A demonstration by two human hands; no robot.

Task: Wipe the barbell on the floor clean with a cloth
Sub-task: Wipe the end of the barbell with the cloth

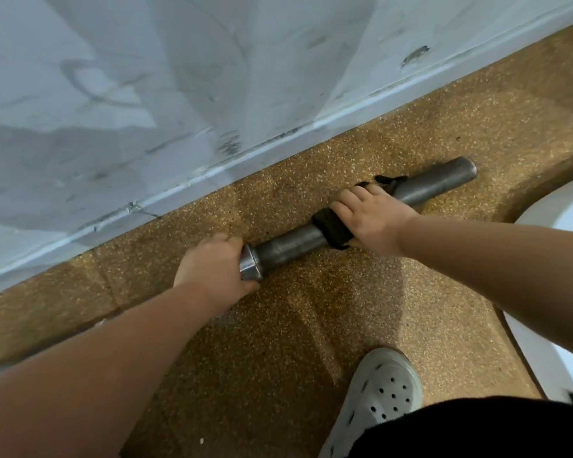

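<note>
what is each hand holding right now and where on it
The left hand grips the barbell just behind its collar; the right hand clamps the black cloth round the sleeve's middle.

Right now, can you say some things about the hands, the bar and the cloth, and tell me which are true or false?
1. The right hand holds a cloth on the bar. True.
2. The cloth is white. False: it is black.
3. The left hand grips the bar. True.
4. The bar stands upright. False: it lies on the floor.
5. The shoe has holes. True.
</note>
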